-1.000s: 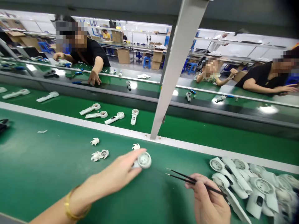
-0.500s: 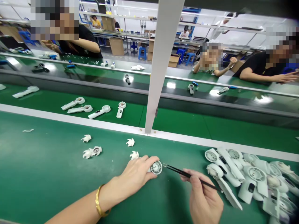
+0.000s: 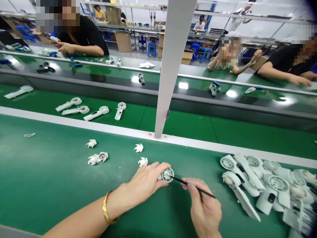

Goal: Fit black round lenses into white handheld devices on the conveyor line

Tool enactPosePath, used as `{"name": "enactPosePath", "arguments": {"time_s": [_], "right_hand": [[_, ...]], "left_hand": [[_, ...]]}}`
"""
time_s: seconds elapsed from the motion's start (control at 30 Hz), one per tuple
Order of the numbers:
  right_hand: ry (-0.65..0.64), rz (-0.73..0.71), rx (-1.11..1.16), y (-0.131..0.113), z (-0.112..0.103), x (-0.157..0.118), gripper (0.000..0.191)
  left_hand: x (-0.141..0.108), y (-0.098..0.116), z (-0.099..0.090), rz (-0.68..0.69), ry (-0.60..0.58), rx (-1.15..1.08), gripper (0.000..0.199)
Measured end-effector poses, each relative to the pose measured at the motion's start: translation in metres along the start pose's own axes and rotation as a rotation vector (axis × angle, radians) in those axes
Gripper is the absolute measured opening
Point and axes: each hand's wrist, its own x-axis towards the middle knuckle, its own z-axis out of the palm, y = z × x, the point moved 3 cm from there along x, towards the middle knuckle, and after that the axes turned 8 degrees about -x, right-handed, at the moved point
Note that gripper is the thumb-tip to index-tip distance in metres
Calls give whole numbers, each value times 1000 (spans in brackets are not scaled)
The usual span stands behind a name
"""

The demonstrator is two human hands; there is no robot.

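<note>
My left hand (image 3: 146, 180), with a gold bracelet at the wrist, grips a pale fan housing (image 3: 167, 175) by its round head; the rest of the part is hidden under the hand. Black tweezers (image 3: 182, 180) are pinched in my right hand (image 3: 204, 201), and their tips reach the inside of the round head. White fan blades (image 3: 143, 161) lie just behind my left hand, with another blade piece (image 3: 139, 147) behind them. Further left are more blade pieces (image 3: 91, 143), two of them touching.
A heap of pale housings (image 3: 264, 185) covers the right side of the green table (image 3: 61, 185). A white post (image 3: 170, 66) rises from the table's far rail. Beyond it, belts carry housings (image 3: 96, 113), and people sit opposite.
My right hand has moved left, bringing the tweezer tips from beside the round head into it. On the near belt, the housings have shifted left. The person at far left has lowered their hands.
</note>
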Motion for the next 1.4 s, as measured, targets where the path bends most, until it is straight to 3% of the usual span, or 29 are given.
{"name": "enactPosePath", "arguments": {"time_s": [0.3,0.53,0.67,0.77,0.9,1.0,1.1,1.27,1.4], "right_hand": [[-60,-67,-14,-2,2,4,21],[-151,-363,-193,-28,4,3,34],[-139,-409,-205,-28,6,4,36],[-177,-283,-129,-23,5,12,30],[-181,49,-22,-12,2,26,16],[-120,319,115,-2,4,31,24],[-49,489,270,11,7,30,30],[47,605,538,28,1,27,29],[75,553,513,27,-9,23,27]], "left_hand": [[2,3,-1,14,-12,49,41],[4,7,4,18,-16,164,40],[4,9,7,29,-13,226,39],[3,10,7,43,0,240,39],[0,9,7,58,6,273,39],[-2,8,6,69,-3,289,39],[-3,8,3,82,-14,269,38],[-3,7,-1,72,-26,212,40],[-4,4,-2,62,-15,148,40]]}}
